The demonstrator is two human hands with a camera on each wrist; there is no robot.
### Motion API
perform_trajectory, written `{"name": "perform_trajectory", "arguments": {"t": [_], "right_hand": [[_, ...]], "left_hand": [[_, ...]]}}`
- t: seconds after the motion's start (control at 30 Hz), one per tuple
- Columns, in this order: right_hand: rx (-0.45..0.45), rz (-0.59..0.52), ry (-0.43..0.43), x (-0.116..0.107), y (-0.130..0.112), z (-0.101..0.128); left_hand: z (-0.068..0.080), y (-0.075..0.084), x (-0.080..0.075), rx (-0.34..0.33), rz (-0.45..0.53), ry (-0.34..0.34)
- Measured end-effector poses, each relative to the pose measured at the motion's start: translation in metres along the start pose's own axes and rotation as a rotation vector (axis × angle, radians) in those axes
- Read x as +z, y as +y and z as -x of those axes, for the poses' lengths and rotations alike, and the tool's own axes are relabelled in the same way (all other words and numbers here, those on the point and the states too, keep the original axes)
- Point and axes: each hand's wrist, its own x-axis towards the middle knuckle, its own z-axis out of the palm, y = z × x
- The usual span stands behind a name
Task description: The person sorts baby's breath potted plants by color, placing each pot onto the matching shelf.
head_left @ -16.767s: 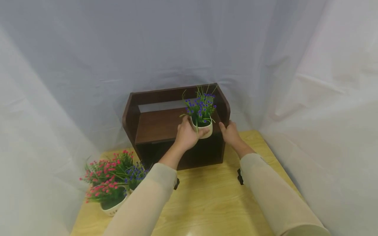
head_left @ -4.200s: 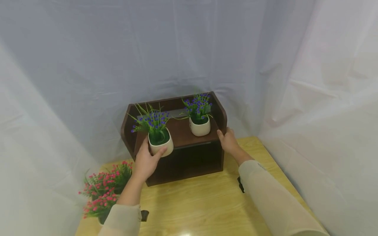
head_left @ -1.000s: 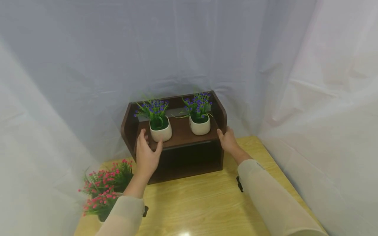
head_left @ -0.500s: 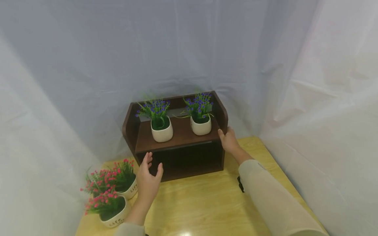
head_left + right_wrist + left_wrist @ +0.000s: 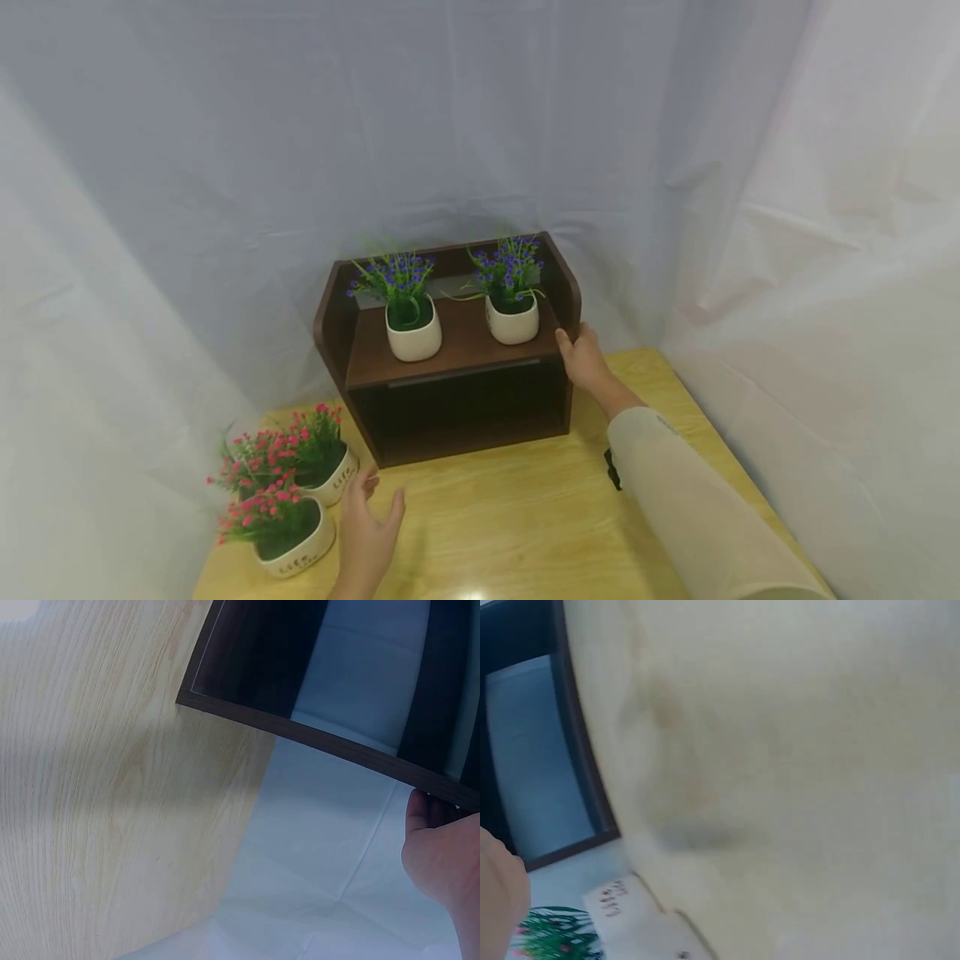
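Head view: our right hand (image 5: 581, 360) grips the shelf's (image 5: 450, 354) right edge.
Our left hand (image 5: 367, 529), fingers spread and empty, hovers just right of the pink flower pots (image 5: 300, 521).

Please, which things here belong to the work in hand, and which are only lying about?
In the work: dark wooden shelf, held by the right hand; two blue-flower pots on it; two pink-flower pots beside the open left hand.

Lying about: yellow table; white curtain.
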Motion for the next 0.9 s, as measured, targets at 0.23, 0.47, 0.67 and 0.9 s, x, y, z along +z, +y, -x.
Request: {"name": "perform_trajectory", "arguments": {"t": [0.23, 0.47, 0.67, 0.9], "right_hand": [[-0.014, 0.006, 0.01, 0.001, 0.001, -0.002], [-0.013, 0.005, 0.016, 0.001, 0.002, -0.003], [-0.009, 0.012, 0.0, -0.001, 0.0, -0.002], [-0.017, 0.02, 0.002, -0.002, -0.002, 0.0]], "left_hand": [[0.035, -0.027, -0.004, -0.109, -0.093, 0.127], [0.052, -0.054, -0.01, -0.17, -0.105, 0.332], [0.054, -0.076, -0.015, -0.196, -0.111, 0.458], [0.055, -0.087, -0.023, -0.5, -0.147, 0.586]]}}
